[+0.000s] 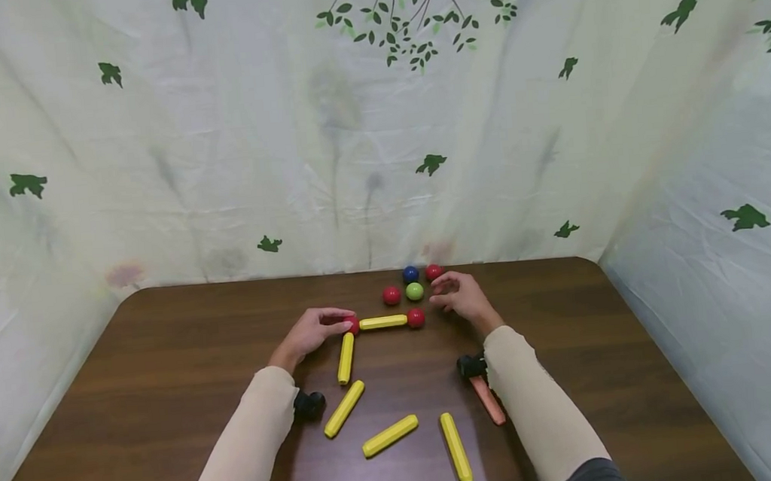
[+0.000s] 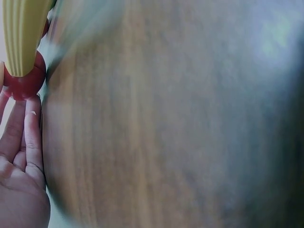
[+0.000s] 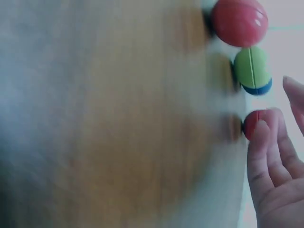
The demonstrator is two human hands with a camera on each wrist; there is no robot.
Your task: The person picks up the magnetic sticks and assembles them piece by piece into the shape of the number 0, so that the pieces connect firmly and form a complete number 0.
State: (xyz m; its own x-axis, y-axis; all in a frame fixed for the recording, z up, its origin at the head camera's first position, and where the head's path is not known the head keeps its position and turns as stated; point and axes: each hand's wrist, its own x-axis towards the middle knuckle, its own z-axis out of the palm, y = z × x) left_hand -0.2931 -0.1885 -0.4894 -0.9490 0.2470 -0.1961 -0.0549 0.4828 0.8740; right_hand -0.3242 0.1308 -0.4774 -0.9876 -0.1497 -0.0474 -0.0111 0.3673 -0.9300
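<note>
My left hand (image 1: 312, 331) pinches a red ball (image 2: 27, 81) between thumb and fingertips. This ball joins two yellow sticks: one (image 1: 383, 322) runs right to a second red ball (image 1: 416, 318), the other (image 1: 346, 358) points back toward me. My right hand (image 1: 459, 296) hovers to the right of the loose balls, its fingers slightly bent and holding nothing. Just beyond its fingertips lies a red ball (image 1: 434, 271), partly covered by the fingers in the right wrist view. Beside it are a blue ball (image 1: 411, 275), a green ball (image 1: 414, 292) and another red ball (image 1: 391, 295).
Three loose yellow sticks lie nearer me: one at left (image 1: 344, 409), one in the middle (image 1: 390, 436), one at right (image 1: 456, 448). An orange stick (image 1: 488, 401) is partly under the right wrist. A patterned curtain (image 1: 284, 165) hangs behind the brown table (image 1: 164, 363).
</note>
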